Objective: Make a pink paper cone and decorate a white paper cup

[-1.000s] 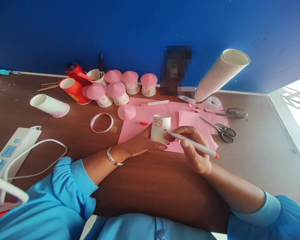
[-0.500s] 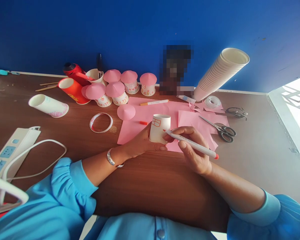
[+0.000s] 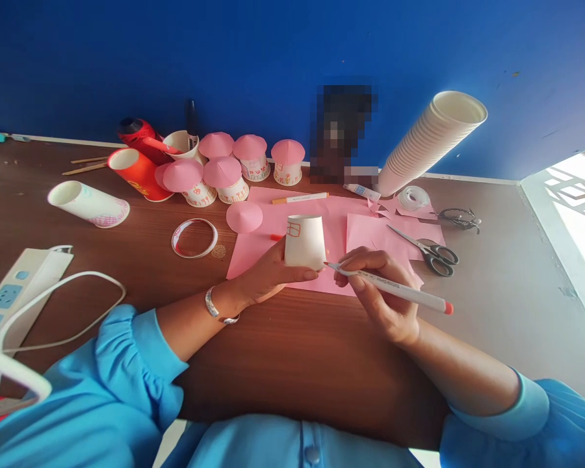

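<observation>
My left hand [image 3: 268, 273] is closed round the lower left of a white paper cup [image 3: 306, 242], held slightly tilted above the pink paper [image 3: 253, 250]. A window outline in red-orange is drawn near the cup's upper left. Pinched in my right hand [image 3: 383, 292] is a white felt-tip pen [image 3: 400, 290] with a red end. Its tip sits right at the lower right edge of the cup; whether it touches I cannot tell. Partly hidden behind my left hand lies a red pen cap [image 3: 275, 238].
Small cups with pink cone roofs [image 3: 250, 148] stand at the back. A tall stack of paper cups [image 3: 431, 143] leans by the wall. Scissors [image 3: 433, 253], glasses [image 3: 459, 218], a tape roll [image 3: 195, 238], an orange marker [image 3: 300, 198] and a power strip [image 3: 17, 292] lie around.
My left hand has shifted the cup slightly left and tipped it so its base shows more to the right. The pen in my right hand has moved lower, to the cup's bottom edge.
</observation>
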Action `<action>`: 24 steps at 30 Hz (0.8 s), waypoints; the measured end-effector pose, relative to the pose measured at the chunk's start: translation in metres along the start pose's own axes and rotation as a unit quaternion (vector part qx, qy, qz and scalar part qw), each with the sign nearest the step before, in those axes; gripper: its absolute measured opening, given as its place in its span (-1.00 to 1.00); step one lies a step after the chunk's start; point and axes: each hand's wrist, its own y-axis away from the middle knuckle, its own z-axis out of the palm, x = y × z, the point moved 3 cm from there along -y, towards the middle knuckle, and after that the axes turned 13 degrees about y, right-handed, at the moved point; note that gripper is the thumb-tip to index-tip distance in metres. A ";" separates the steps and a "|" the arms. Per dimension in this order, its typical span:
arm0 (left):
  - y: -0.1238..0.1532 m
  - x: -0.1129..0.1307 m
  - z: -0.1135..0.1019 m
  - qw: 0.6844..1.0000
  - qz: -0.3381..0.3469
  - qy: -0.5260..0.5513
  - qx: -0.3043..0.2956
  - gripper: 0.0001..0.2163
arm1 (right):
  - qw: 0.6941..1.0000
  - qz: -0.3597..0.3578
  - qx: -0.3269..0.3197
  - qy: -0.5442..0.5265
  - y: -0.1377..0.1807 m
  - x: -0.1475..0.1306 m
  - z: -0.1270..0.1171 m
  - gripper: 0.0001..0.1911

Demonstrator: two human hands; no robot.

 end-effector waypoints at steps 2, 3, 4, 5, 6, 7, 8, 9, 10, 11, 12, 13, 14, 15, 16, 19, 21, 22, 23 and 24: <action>0.000 -0.001 -0.002 1.000 0.003 -0.001 0.001 -0.62 | 1.000 0.008 0.001 0.000 0.000 -0.001 0.001 -0.95; 0.000 -0.002 -0.002 1.000 0.005 -0.002 0.000 -0.62 | 1.000 0.013 0.002 0.000 0.000 0.000 0.002 -0.95; 0.000 -0.002 -0.003 1.000 0.007 -0.006 -0.003 -0.61 | 1.000 0.018 -0.001 -0.001 0.000 0.000 0.003 -0.96; 0.000 -0.003 -0.004 1.000 0.007 -0.011 -0.006 -0.61 | 1.000 0.022 -0.005 -0.001 0.001 0.000 0.004 -0.96; 0.000 -0.004 -0.004 1.000 0.006 -0.015 -0.011 -0.62 | 1.000 0.024 -0.009 -0.001 0.001 0.001 0.005 -0.95; 0.000 -0.004 -0.004 1.000 0.004 -0.019 -0.016 -0.62 | 1.000 0.023 -0.014 -0.001 0.002 0.001 0.007 -0.94; 0.000 -0.005 -0.004 1.000 0.000 -0.021 -0.022 -0.61 | 1.000 0.021 -0.018 -0.002 0.002 0.001 0.008 -0.92; 0.000 -0.005 -0.004 0.999 -0.005 -0.022 -0.029 -0.60 | 1.000 0.018 -0.021 -0.004 0.002 0.001 0.008 -0.91; 0.000 -0.005 -0.003 0.999 -0.011 -0.022 -0.035 -0.60 | 1.000 0.013 -0.020 -0.007 0.002 0.000 0.009 -0.90; 0.000 -0.004 -0.003 0.999 -0.017 -0.023 -0.038 -0.59 | 1.000 0.009 -0.018 -0.009 0.002 0.000 0.009 -0.89; 0.001 -0.004 -0.002 0.999 -0.023 -0.025 -0.040 -0.59 | 1.000 0.004 -0.016 -0.010 0.002 -0.001 0.009 -0.89; 0.001 -0.004 -0.002 0.998 -0.028 -0.026 -0.040 -0.59 | 1.000 0.001 -0.014 -0.010 0.001 -0.001 0.009 -0.89; 0.001 -0.004 -0.002 0.998 -0.033 -0.025 -0.041 -0.59 | 1.000 -0.002 -0.013 -0.007 0.001 -0.001 0.009 -0.90; 0.001 -0.004 -0.003 0.998 -0.038 -0.023 -0.042 -0.59 | 1.000 -0.003 -0.011 -0.002 0.001 -0.002 0.009 -0.90; 0.001 -0.004 -0.003 0.998 -0.043 -0.020 -0.043 -0.57 | 1.000 -0.004 -0.009 0.004 0.000 -0.002 0.009 -0.91; 0.001 -0.004 -0.003 0.998 -0.048 -0.009 -0.049 -0.52 | 1.000 -0.011 -0.002 0.017 0.000 -0.002 0.007 -0.90; 0.000 -0.003 -0.003 0.998 -0.045 -0.005 -0.049 -0.54 | 1.000 -0.017 -0.001 0.024 0.000 -0.002 0.007 -0.89; 0.000 -0.002 -0.002 0.998 -0.041 -0.004 -0.047 -0.57 | 0.999 -0.021 -0.002 0.028 -0.001 -0.002 0.007 -0.89; 0.000 -0.002 -0.002 0.998 -0.036 -0.003 -0.045 -0.60 | 0.999 -0.027 -0.003 0.033 -0.001 -0.003 0.006 -0.88; 0.000 -0.001 -0.002 0.999 -0.031 -0.001 -0.045 -0.62 | 0.999 -0.035 -0.003 0.037 -0.001 -0.003 0.006 -0.88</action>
